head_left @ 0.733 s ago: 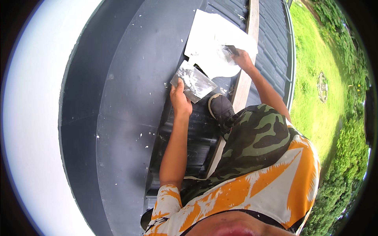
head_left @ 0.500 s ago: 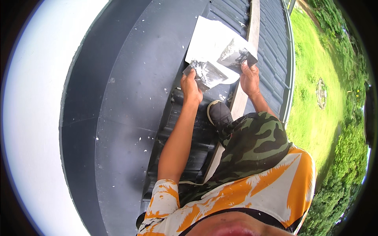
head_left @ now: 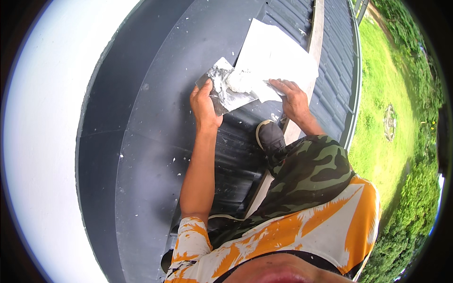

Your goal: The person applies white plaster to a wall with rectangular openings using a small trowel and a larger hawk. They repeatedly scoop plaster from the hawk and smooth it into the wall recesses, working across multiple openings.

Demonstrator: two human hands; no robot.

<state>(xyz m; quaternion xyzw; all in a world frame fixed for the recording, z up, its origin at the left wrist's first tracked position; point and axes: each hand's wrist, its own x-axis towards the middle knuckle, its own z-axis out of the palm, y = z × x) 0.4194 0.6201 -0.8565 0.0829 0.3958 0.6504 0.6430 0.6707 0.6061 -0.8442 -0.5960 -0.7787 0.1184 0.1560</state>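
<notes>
My left hand (head_left: pixel 205 106) is closed on the near-left edge of a flat metal putty scraper (head_left: pixel 221 96), its thumb on top. White paste smears the blade, and a thick lump of white paste (head_left: pixel 239 81) sits at its right side. My right hand (head_left: pixel 295 101) is closed on a second metal scraper (head_left: pixel 275 88), which is tilted so that little of its blade shows. A bright white sheet or board (head_left: pixel 276 49) lies just beyond both hands; glare hides its surface detail.
Dark ribbed roofing (head_left: pixel 236 141) runs underneath, with smooth dark flashing (head_left: pixel 155 118) flecked white at left, against a white wall (head_left: pixel 42 141). A wooden plank (head_left: pixel 317 30) runs past my shoe (head_left: pixel 270 135). Right of the roof's edge gutter (head_left: pixel 355 89), grass (head_left: pixel 377 118) lies below.
My left hand and its scraper have moved left, away from the sheet. The right hand has turned over, palm down, tilting its scraper, and paste now shows as a lump on the left scraper.
</notes>
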